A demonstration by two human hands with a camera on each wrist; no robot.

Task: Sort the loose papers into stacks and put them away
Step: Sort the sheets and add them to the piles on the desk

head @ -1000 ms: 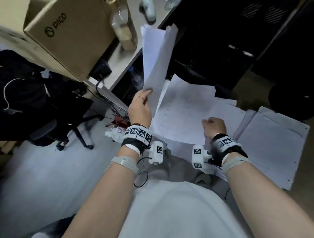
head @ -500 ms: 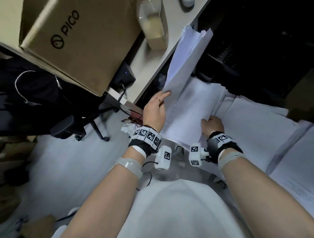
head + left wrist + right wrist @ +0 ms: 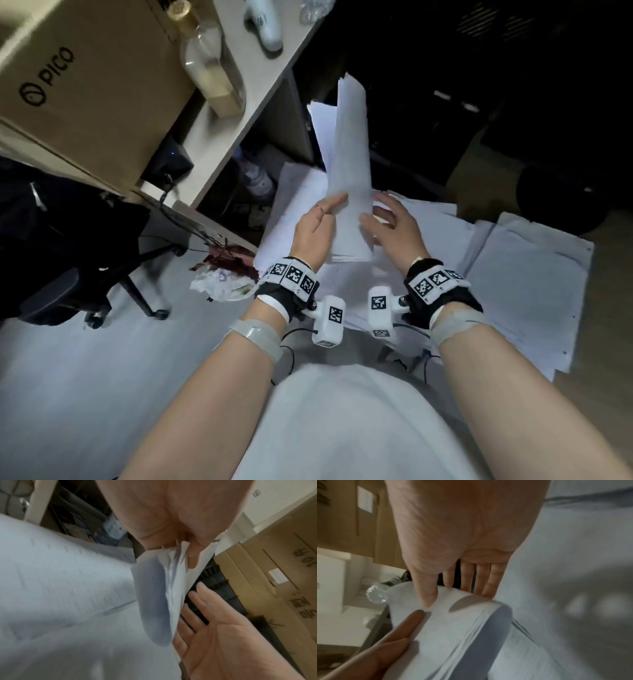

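The left hand (image 3: 313, 233) grips a stack of papers (image 3: 351, 164) on end, thumb curled on one face and forefinger laid along the other, above more loose sheets (image 3: 527, 274) spread on the floor. The right hand (image 3: 394, 222) is wide, fingers straight and spread, flat against the stack's right side. A cardboard box (image 3: 92, 78) and bottle (image 3: 212, 72) stand on the tabletop (image 3: 219, 137) at left.

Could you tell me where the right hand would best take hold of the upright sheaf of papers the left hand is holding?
Probably at its lower right edge, coming from the right. The sheaf of papers stands tall and bowed, held low by the left hand alone. The right hand is already open beside that edge, so closing thumb in front and fingers behind, opposite the left hand, should steady it.
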